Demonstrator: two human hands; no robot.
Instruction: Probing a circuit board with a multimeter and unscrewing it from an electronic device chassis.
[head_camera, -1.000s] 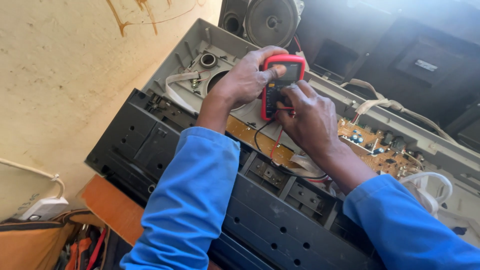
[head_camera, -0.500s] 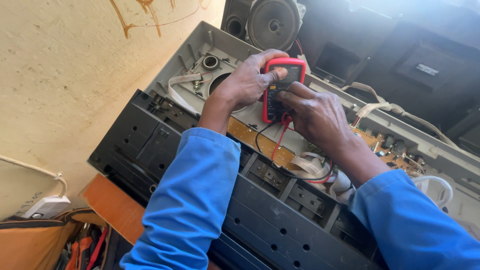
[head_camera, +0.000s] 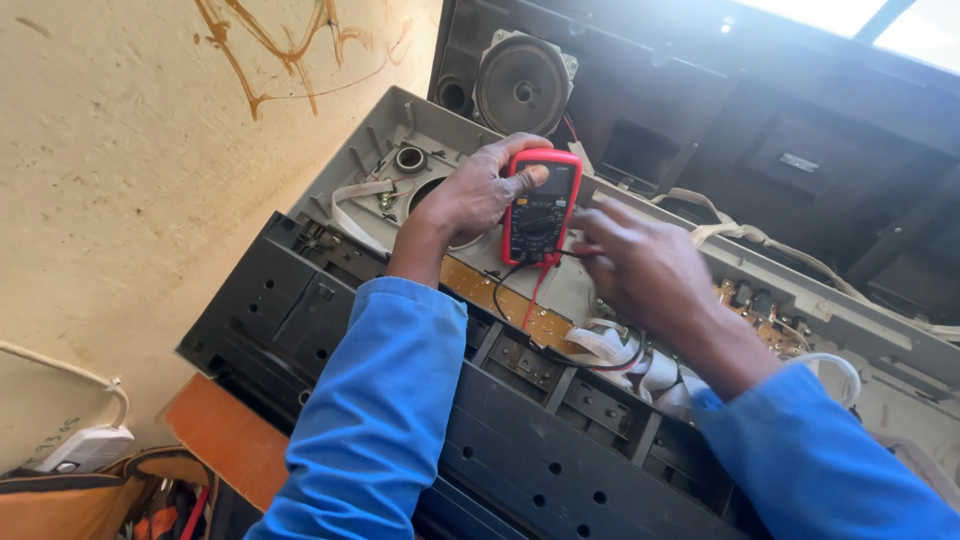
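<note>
A red and black multimeter (head_camera: 540, 208) lies on the grey plastic chassis (head_camera: 372, 160) of an opened audio device. My left hand (head_camera: 478, 192) grips the meter's left side, thumb on its top edge. Just right of the meter, my right hand (head_camera: 645, 268) hovers, blurred, with its fingers near the dial; whether it holds anything cannot be seen. Red and black leads (head_camera: 528, 292) run down from the meter over a brown circuit board (head_camera: 500, 298). Both arms wear blue sleeves.
A loudspeaker (head_camera: 522, 82) sits in a black cabinet at the top. The device's black front panel (head_camera: 560, 450) lies below my arms. White ribbon cables (head_camera: 620, 350) and capacitors are by the board. A white power strip (head_camera: 85, 448) and tools are at lower left.
My right hand has drawn back to the right, off the multimeter's face. The left hand keeps its grip on the meter. The view has shifted slightly.
</note>
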